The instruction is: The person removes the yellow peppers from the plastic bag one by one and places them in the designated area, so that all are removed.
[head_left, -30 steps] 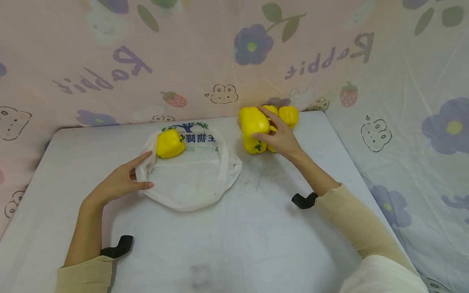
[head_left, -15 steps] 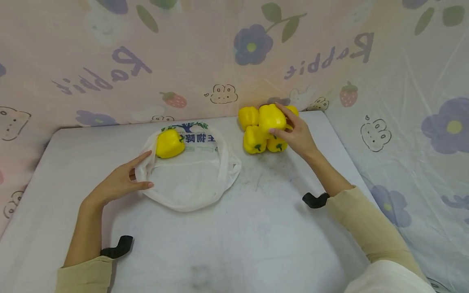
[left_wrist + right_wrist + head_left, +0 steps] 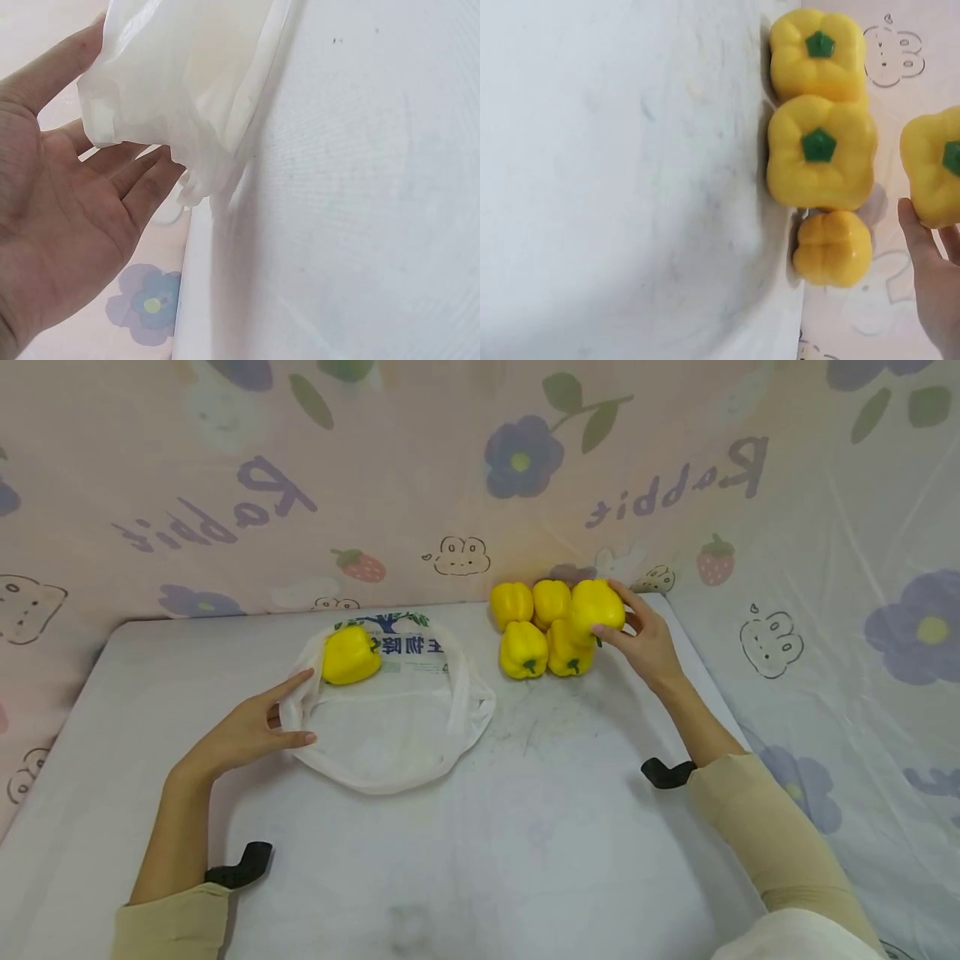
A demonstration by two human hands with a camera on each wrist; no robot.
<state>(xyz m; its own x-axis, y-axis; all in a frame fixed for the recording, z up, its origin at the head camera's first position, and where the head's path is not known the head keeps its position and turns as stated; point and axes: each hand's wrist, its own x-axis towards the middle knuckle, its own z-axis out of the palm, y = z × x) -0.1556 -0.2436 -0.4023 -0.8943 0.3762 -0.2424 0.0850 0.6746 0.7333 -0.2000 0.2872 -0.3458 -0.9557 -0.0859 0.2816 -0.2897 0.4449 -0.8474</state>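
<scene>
My right hand [image 3: 647, 647] holds a yellow bell pepper [image 3: 597, 608] raised over the right end of a group of peppers. In the right wrist view, the held pepper [image 3: 930, 169] shows at the right edge, its green stem turned to the camera. Two front peppers, one left [image 3: 523, 650] and one right [image 3: 570, 650], stand before two back ones [image 3: 512, 605]. A further pepper [image 3: 832, 249] shows in the right wrist view. My left hand [image 3: 251, 731] grips the left side of a white plastic bag [image 3: 375, 781], thumb and fingers spread along its rim.
Another yellow pepper [image 3: 351, 655] lies at the left side of the bag's mouth, by the printed green and blue lettering. The white table [image 3: 465, 877] meets a printed curtain [image 3: 405, 468] at its back edge. Black curved pieces [image 3: 667, 773] sit at both wrists.
My right hand has carried its pepper rightward across the group, uncovering the peppers on the left. The left hand and the bag have stayed in place.
</scene>
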